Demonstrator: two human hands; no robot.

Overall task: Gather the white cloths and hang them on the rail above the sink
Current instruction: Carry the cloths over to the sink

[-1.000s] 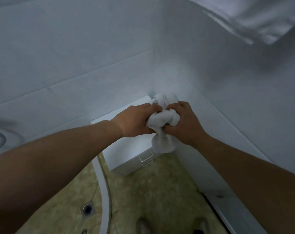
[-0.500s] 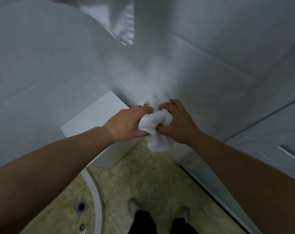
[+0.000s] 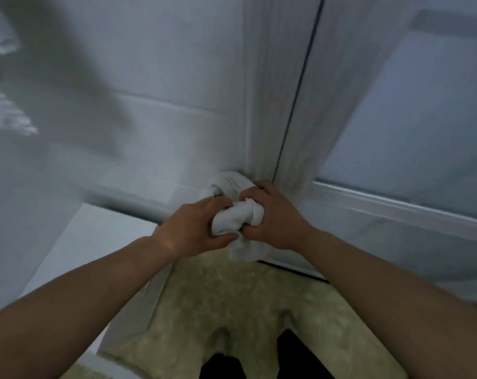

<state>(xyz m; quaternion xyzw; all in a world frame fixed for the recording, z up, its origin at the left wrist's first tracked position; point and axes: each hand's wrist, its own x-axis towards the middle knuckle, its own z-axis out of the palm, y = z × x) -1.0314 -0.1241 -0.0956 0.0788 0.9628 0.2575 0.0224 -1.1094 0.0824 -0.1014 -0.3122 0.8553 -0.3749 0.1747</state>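
White cloth (image 3: 238,218), bunched into a tight wad, sits between the person's two hands at the middle of the scene, in front of the foot of a pale door frame (image 3: 272,105). The left hand (image 3: 193,228) and the right hand (image 3: 278,222) each have their fingers (image 3: 218,205) curled hard round it, knuckles close together. A loose tail of fabric hangs below them over the beige floor (image 3: 231,296).

It looks like wringing or balling up, so I'd judge this the gathering step, with hanging not yet begun. Neither the rail nor the sink is in sight. A pale streak at the far left is too smeared to name. A low white cabinet (image 3: 95,242) stands at the near left against the tiled wall (image 3: 149,64). Next, the wad needs carrying to the sink, then shaking open so it drapes flat over the rail rather than in a lump.
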